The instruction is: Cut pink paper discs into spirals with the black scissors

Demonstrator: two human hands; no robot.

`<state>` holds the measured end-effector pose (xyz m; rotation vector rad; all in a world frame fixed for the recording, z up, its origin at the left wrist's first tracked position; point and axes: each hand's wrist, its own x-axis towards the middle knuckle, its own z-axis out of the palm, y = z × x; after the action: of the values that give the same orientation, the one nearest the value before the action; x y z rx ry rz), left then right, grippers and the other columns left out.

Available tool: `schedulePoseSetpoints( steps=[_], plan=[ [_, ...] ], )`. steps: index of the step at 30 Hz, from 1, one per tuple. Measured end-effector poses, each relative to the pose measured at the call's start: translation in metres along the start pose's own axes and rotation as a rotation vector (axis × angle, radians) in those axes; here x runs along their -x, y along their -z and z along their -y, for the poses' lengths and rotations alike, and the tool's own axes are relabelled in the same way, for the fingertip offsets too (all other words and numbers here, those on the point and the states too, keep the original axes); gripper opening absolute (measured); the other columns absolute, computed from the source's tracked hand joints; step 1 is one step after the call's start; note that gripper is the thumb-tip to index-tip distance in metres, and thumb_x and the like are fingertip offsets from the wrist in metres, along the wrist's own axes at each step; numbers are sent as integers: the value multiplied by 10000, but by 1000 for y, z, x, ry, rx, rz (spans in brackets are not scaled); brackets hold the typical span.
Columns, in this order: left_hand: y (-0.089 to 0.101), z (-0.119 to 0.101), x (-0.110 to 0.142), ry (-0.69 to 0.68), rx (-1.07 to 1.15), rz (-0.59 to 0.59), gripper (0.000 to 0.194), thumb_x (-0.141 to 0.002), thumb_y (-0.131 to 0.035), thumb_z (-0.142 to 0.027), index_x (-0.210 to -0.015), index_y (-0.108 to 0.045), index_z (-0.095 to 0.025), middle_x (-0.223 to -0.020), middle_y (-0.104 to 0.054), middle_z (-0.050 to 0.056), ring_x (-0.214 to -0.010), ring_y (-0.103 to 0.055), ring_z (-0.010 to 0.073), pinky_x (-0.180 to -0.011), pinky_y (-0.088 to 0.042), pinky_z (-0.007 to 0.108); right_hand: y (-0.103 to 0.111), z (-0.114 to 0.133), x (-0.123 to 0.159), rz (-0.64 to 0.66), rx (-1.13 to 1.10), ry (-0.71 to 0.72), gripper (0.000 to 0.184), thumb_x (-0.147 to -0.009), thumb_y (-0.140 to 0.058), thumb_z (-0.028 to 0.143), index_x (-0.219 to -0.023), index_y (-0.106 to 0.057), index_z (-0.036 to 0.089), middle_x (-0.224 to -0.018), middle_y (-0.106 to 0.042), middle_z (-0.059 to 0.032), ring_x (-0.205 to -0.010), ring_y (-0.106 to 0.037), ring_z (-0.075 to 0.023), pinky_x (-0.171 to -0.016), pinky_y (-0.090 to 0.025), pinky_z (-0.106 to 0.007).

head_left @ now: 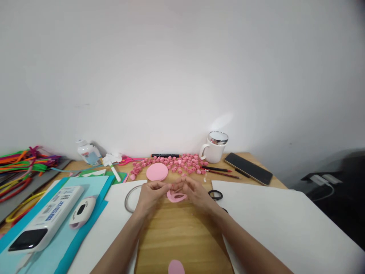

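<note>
My left hand [153, 193] and my right hand [196, 193] meet over the middle of the wooden table. Between them hangs a looped pink paper strip [176, 197], which looks like a spiral cut from a disc. The fingers of both hands are pinched around its upper part, whose details they hide. Behind my hands lie round pink paper discs [157, 172] and a spread of small rolled pink paper flowers [185, 163]. Black-handled scissors [216, 195] rest beside my right hand, partly covered by it. Close to my left hand is a grey ring [128, 199].
A white mug [213, 147] with a shiny lid, pencils [222, 174] and a phone [249, 168] stand or lie at the back right. White sheets [273, 220] flank the wood. On the left are a power bank-like device [48, 217], blue paper [94, 186], a bottle [89, 152] and pipe cleaners [28, 165].
</note>
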<state>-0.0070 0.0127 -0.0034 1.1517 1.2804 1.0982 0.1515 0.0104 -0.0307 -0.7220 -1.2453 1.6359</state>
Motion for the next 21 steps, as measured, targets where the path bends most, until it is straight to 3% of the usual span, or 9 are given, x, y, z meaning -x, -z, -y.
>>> schedulePoseSetpoints(
  steps=[5, 11, 15, 18, 21],
  plan=[
    [3, 4, -3, -1, 84, -40, 257, -517, -739, -359, -529, -660, -115, -490, -631, 28, -463, -529, 107, -479, -393, 200, 6, -1, 1, 60, -17, -22, 512, -554, -776, 321, -958, -490, 190, -745, -632, -6, -591, -609, -133, -597, -494, -284],
    [4, 1, -1, 10, 107, -65, 214, -518, -751, -317, -570, -679, -122, -521, -649, 12, -487, -546, 100, -500, -415, 188, 5, 6, 4, 114, 24, 17, 528, -487, -802, 322, -924, -547, 172, -883, -636, -44, -777, -607, -177, -678, -490, -289],
    [3, -1, -1, 45, 67, -40, 203, -506, -760, -305, -553, -677, -126, -497, -650, 16, -457, -563, 111, -476, -427, 193, 4, 4, 1, -99, 28, -20, 269, -616, -724, 357, -715, -593, 144, -690, -641, -11, -641, -600, -135, -637, -494, -267],
    [2, -2, 0, 70, 81, 8, 197, -506, -765, -291, -555, -670, -125, -538, -676, 39, -492, -605, 135, -514, -467, 210, 5, -1, -3, -245, -180, -36, 284, -659, -680, 417, -710, -568, 161, -661, -633, -6, -591, -613, -138, -559, -513, -265],
    [1, -3, 2, 61, 90, 59, 192, -530, -755, -283, -576, -667, -119, -570, -690, 56, -524, -630, 154, -562, -499, 237, 8, -5, -7, -321, -312, -142, 297, -666, -676, 427, -747, -561, 166, -634, -627, -8, -506, -607, -127, -468, -508, -243]
  ],
)
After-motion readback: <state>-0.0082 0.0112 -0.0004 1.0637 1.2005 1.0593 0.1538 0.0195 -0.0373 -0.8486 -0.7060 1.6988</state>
